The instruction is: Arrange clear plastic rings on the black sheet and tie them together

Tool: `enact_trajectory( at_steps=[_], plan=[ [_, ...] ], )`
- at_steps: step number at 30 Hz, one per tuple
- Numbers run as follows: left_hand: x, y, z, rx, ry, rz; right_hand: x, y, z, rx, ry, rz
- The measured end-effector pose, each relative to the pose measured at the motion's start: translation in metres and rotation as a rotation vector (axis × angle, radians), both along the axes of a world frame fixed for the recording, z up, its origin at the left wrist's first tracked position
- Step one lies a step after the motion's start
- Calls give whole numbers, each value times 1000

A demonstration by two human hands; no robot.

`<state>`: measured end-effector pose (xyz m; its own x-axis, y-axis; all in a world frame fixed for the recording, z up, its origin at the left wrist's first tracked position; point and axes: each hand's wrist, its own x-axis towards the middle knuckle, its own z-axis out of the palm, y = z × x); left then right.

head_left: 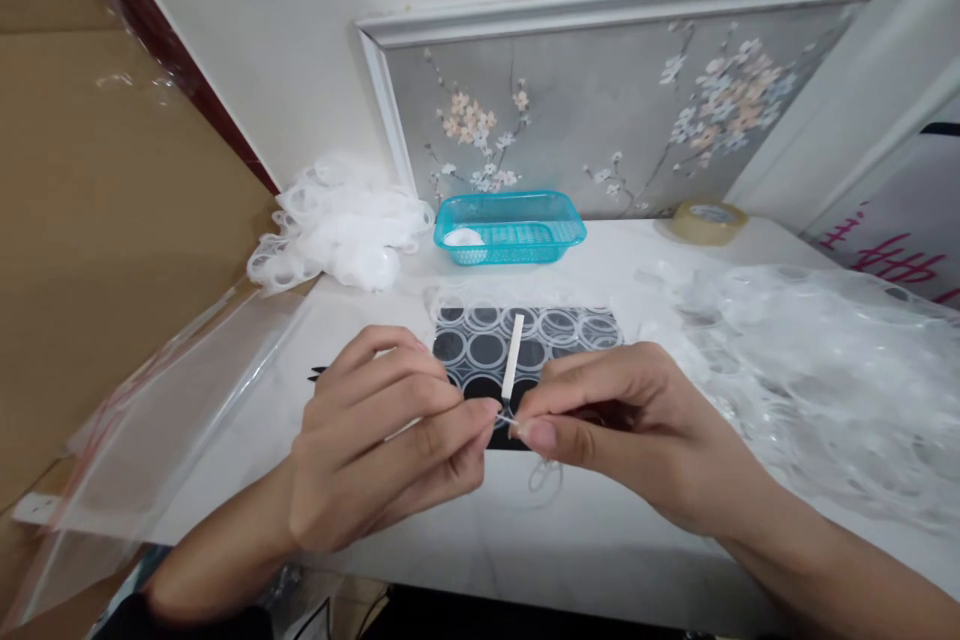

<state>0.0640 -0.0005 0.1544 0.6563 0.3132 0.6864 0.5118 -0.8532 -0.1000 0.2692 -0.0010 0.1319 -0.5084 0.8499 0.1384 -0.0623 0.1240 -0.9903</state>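
My left hand and my right hand meet over the front of the table, fingertips pinched. Between them runs a short, thin whitish strand; whether it is cord or plastic I cannot tell. Just beyond the fingertips a narrow white strip points away from me, and I cannot tell if it is held or lying down. Beneath is a black sheet partly covered by rows of clear rings. Under my right fingers shows a thin translucent loop.
A blue plastic basket with a white round item stands against the wall. White rings are heaped at the back left, clear ring sheets at right. A tape roll sits at the back right; clear plastic bags hang left.
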Motion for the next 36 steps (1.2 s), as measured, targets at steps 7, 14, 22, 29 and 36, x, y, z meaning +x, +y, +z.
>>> enact_trajectory(
  at_steps=[7, 14, 22, 29, 36],
  plan=[
    [-9, 2, 4, 5, -144, -5, 5, -1, 0, 2, 9, -37],
    [-5, -7, 3, 4, -198, 25, 6, -6, 3, 19, -2, -42],
    [-7, -8, 8, -91, -82, -37, 3, -7, 3, -11, 35, -3],
    [-1, -8, 1, -157, -63, -42, 1, -5, -3, -97, 1, -16],
    [0, -6, -5, -138, -73, -54, -1, -4, -9, -153, 29, 17]
  ],
)
